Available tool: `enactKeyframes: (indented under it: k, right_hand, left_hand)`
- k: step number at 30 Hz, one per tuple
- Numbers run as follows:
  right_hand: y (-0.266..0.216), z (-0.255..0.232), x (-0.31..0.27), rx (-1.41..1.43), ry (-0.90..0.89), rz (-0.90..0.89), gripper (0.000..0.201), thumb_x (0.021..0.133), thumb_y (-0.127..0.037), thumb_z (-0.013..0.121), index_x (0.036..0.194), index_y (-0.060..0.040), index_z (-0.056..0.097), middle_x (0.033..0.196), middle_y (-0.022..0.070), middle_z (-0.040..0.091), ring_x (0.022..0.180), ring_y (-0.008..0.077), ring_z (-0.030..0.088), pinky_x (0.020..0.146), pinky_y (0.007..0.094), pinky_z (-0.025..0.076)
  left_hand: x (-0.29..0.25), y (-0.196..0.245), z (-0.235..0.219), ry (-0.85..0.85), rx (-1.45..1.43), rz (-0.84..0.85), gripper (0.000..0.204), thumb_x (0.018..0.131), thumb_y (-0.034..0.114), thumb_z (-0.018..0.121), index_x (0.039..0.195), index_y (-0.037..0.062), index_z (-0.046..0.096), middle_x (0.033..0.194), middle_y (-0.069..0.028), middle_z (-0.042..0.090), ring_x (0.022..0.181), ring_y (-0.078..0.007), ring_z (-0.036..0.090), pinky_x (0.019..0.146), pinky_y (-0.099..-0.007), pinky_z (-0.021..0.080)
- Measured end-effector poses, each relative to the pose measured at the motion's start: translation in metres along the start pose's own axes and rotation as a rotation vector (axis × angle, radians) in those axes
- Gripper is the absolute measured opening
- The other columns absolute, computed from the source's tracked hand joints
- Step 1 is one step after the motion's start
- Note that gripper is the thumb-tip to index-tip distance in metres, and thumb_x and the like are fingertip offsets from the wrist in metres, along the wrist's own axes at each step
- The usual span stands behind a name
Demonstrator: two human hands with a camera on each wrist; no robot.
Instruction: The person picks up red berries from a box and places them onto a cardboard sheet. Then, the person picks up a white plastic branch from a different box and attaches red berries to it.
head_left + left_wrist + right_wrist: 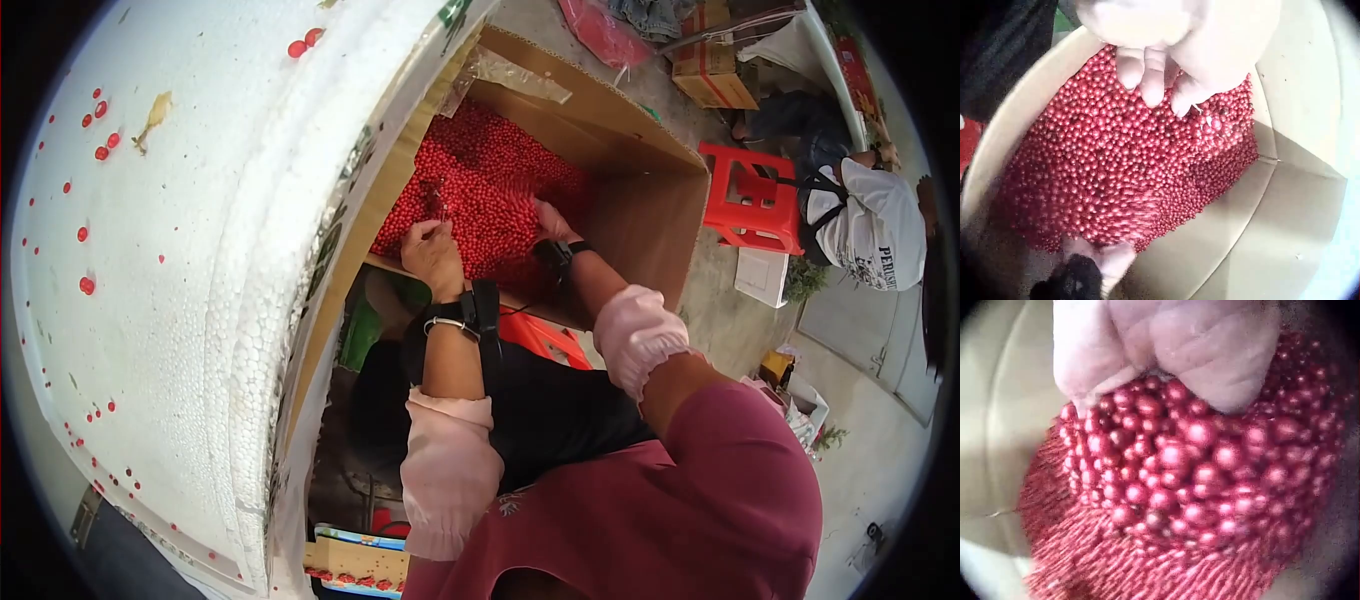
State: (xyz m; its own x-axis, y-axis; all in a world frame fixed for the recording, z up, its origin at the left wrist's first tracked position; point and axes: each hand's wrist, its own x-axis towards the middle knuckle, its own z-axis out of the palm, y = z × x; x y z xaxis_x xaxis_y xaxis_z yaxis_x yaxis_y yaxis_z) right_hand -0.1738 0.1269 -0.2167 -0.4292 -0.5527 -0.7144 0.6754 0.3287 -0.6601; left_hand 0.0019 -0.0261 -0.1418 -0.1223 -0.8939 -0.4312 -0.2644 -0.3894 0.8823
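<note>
Red berries (480,190) lie thick across the bottom of a cardboard box (640,210). My left hand (434,258) is at the near left side, close over the berries with its fingers bent downward. Its fingertips pinch a thin pale stem (1197,108) at the berry surface. My right hand (556,225) reaches down at the right edge of the pile. In the right wrist view a heap of berries sits in the cupped right palm (1210,356). The ends of the right fingers are hidden beneath the berries. Berries beyond that heap look streaked.
A white foam surface (180,250) with scattered berries stands left of the box. Beyond the box are a red stool (750,195), a carton (710,65) and another person (870,225). Clear tape (515,75) clings to the box's far wall.
</note>
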Motion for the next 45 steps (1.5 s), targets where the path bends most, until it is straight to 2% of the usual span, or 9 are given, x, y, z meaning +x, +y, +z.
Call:
enactKeyframes:
  k: [4,16,22,28,33,35,37,40,45]
  right_hand:
    - [-0.053,0.066,-0.013,0.022,-0.373,-0.135,0.044,0.085,-0.028,0.051,0.121,-0.0023,0.045,0.117,0.008,0.052,0.102,0.0211,0.051,0.089,0.0328,0.04]
    - [0.041,-0.004,0.007,0.207,0.341,0.25,0.044,0.082,-0.025,0.052,0.12,-0.0031,0.045,0.114,0.0057,0.053,0.1,0.0199,0.052,0.087,0.0321,0.041]
    - [-0.071,0.074,-0.048,0.28,-0.234,0.24,0.045,0.081,-0.035,0.053,0.117,-0.0078,0.049,0.108,0.0094,0.056,0.104,0.0221,0.048,0.083,0.0436,0.041]
    - [0.009,-0.022,-0.036,-0.034,0.505,0.279,0.04,0.084,-0.028,0.048,0.118,-0.0087,0.047,0.112,0.0062,0.054,0.101,0.0196,0.05,0.086,0.0333,0.041]
    - [0.058,0.001,-0.026,0.309,0.305,0.171,0.05,0.078,-0.033,0.055,0.115,-0.0018,0.048,0.104,0.0082,0.057,0.098,0.0221,0.052,0.087,0.036,0.042]
    - [0.056,-0.009,0.004,-0.853,-0.131,-0.635,0.041,0.081,-0.026,0.051,0.113,-0.0002,0.05,0.105,0.0092,0.057,0.098,0.0245,0.053,0.089,0.0324,0.042]
    - [-0.04,0.083,-0.047,-0.035,-0.172,-0.095,0.035,0.085,-0.019,0.047,0.114,0.0005,0.05,0.115,0.0088,0.052,0.105,0.0211,0.049,0.09,0.0288,0.04]
    - [-0.07,0.091,-0.04,-0.605,-0.202,-0.629,0.032,0.087,-0.015,0.043,0.115,-0.001,0.049,0.119,0.0073,0.049,0.104,0.0178,0.048,0.085,0.0304,0.042]
    - [-0.123,0.112,-0.069,0.089,-0.279,-0.104,0.035,0.087,-0.019,0.045,0.117,-0.0025,0.049,0.118,0.0076,0.049,0.1,0.0186,0.049,0.081,0.032,0.043]
  left_hand:
    - [0.001,0.003,0.006,0.029,0.041,0.192,0.009,0.069,-0.001,0.066,0.074,-0.0005,0.059,0.062,-0.005,0.056,0.049,-0.0119,0.051,0.043,-0.0215,0.04]
    - [-0.013,0.042,-0.001,0.007,0.024,0.061,0.012,0.065,0.002,0.064,0.076,-0.0007,0.059,0.068,-0.0092,0.059,0.062,-0.0188,0.054,0.061,-0.0302,0.045]
    - [-0.009,0.04,0.005,0.115,0.218,0.189,0.017,0.064,0.003,0.066,0.08,0.0017,0.059,0.069,-0.0082,0.059,0.062,-0.0197,0.055,0.06,-0.031,0.046]
    - [-0.006,0.037,0.004,0.092,0.162,0.168,0.021,0.063,0.004,0.069,0.081,0.0018,0.06,0.07,-0.0093,0.06,0.062,-0.0195,0.057,0.06,-0.0304,0.045]
    - [-0.01,0.041,0.007,0.055,0.038,0.12,0.022,0.062,0.004,0.071,0.081,0.0015,0.061,0.07,-0.0102,0.061,0.062,-0.02,0.058,0.06,-0.0303,0.045]
    - [-0.011,0.041,0.003,0.05,0.047,0.118,0.022,0.062,0.004,0.071,0.082,0.0015,0.061,0.07,-0.0103,0.061,0.062,-0.0202,0.058,0.06,-0.0304,0.045]
    - [-0.011,0.043,0.003,0.059,0.081,0.146,0.023,0.062,0.004,0.071,0.083,0.0016,0.061,0.071,-0.0104,0.062,0.062,-0.0201,0.058,0.06,-0.0303,0.046]
    - [-0.004,0.039,0.009,0.077,0.113,0.179,0.024,0.062,0.004,0.071,0.085,0.0019,0.062,0.072,-0.0105,0.062,0.063,-0.02,0.058,0.061,-0.0303,0.046]
    - [-0.005,0.032,0.01,0.074,0.219,0.162,0.026,0.062,0.004,0.071,0.087,0.0035,0.063,0.076,-0.0108,0.063,0.067,-0.0191,0.059,0.062,-0.03,0.046]
